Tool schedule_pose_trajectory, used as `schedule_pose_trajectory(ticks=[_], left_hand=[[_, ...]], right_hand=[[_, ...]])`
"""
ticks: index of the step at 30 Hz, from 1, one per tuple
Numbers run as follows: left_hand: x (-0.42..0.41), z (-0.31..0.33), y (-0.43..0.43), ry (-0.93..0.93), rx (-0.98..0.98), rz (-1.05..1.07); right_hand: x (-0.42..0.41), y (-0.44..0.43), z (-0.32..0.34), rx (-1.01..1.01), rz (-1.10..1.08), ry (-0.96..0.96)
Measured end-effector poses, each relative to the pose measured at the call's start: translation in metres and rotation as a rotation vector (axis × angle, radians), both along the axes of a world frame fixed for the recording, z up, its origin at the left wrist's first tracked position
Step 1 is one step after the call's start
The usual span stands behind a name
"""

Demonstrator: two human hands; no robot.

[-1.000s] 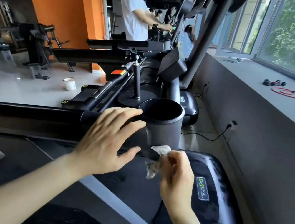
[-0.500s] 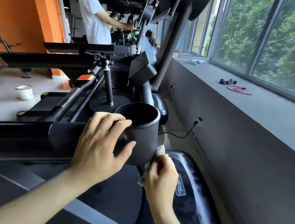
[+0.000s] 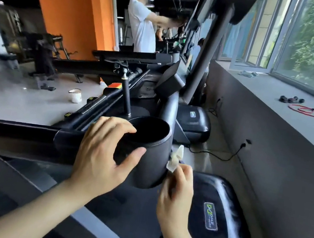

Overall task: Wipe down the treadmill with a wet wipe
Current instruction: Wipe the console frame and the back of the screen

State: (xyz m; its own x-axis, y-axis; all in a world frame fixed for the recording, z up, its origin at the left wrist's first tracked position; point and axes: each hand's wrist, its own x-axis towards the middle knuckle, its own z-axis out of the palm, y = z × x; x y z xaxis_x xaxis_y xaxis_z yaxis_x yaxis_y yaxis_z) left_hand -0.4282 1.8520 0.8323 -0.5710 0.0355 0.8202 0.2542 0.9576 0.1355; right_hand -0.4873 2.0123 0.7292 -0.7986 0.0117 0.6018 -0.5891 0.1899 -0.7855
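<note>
The treadmill's black cup holder (image 3: 151, 155) juts from the dark handrail (image 3: 14, 134) in the middle of the view. My left hand (image 3: 103, 151) curls round the holder's left side, fingers over the rim and thumb on the front wall. My right hand (image 3: 176, 195) pinches a crumpled white wet wipe (image 3: 175, 157) against the holder's right wall. Below lie the dark belt (image 3: 125, 213) and the glossy black motor cover (image 3: 218, 216) with a green logo.
A grey ledge (image 3: 278, 110) with a red cord and small dark items runs under the windows at right. A person in a white shirt (image 3: 142, 27) stands at another treadmill behind. A white cup (image 3: 75, 95) sits on the floor at left. A power cable (image 3: 218, 155) trails to the wall.
My right hand has carried the wipe from the front of the cup holder round to its right side. My left hand has slid up onto the rim. The view swung sideways.
</note>
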Motion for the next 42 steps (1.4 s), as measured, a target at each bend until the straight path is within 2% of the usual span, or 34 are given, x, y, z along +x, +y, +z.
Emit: schedule_pose_trajectory(ticks=[2,4,8,15,19,23,27,30,34,37,42], left_hand=[[-0.006,0.011,0.011,-0.026,0.033,0.047],[-0.015,0.021,0.024,-0.085,0.066,0.131],[-0.028,0.032,0.037,-0.257,0.200,0.268],[-0.041,0.029,0.057,-0.332,0.368,0.406],[-0.044,0.023,0.064,-0.320,0.320,0.472],[-0.039,0.026,0.066,-0.387,0.320,0.494],[-0.035,0.040,0.063,-0.501,0.250,0.534],[-0.042,0.055,0.058,-0.534,0.302,0.549],[-0.057,0.049,0.056,-0.364,0.382,0.581],[-0.058,0.040,0.056,-0.261,0.423,0.562],[-0.061,0.040,0.049,-0.224,0.423,0.520]], right_hand=[[-0.011,0.007,-0.002,-0.045,0.058,-0.078],[-0.023,0.011,0.024,-0.149,0.141,-0.095],[-0.032,0.011,0.075,-0.316,0.338,-0.037],[-0.024,0.026,-0.004,-0.186,0.339,-0.195],[-0.042,0.030,0.028,-0.263,0.493,-0.241],[-0.074,0.012,0.078,-0.300,0.458,-0.217],[-0.067,0.017,0.065,-0.181,0.408,-0.031],[-0.052,0.031,0.042,-0.044,0.459,0.173],[-0.079,0.028,0.047,0.151,0.432,0.351],[-0.110,0.015,0.051,0.189,0.496,0.442],[-0.184,-0.007,0.072,0.161,0.613,0.406]])
